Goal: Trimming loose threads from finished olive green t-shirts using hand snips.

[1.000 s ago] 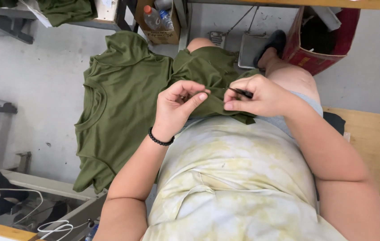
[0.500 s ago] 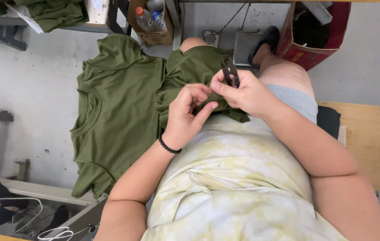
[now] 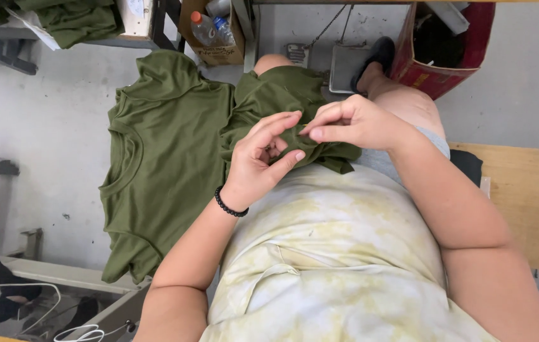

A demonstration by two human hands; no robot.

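An olive green T-shirt (image 3: pixel 168 158) lies across my lap and hangs down to the left over the grey floor. My left hand (image 3: pixel 260 161), with a black bead bracelet on its wrist, curls thumb and fingers around a fold of the shirt above my knee. Just to the right, touching it, my right hand (image 3: pixel 355 120) pinches thumb and forefinger together on the same fold. No tool shows in either hand. I wear a pale yellow tie-dye top (image 3: pixel 332 253).
A cardboard box with plastic bottles (image 3: pixel 212 31) stands at the top. A red box (image 3: pixel 440 69) and a grey foot pedal (image 3: pixel 345 63) with my black shoe (image 3: pixel 380 50) are ahead. More green garments (image 3: pixel 73 22) lie top left. A wooden bench (image 3: pixel 529 202) is at right.
The small black tool seen in my right hand earlier is no longer visible. Both hands have stayed on the shirt's fold, with the left fingers opening out a little.
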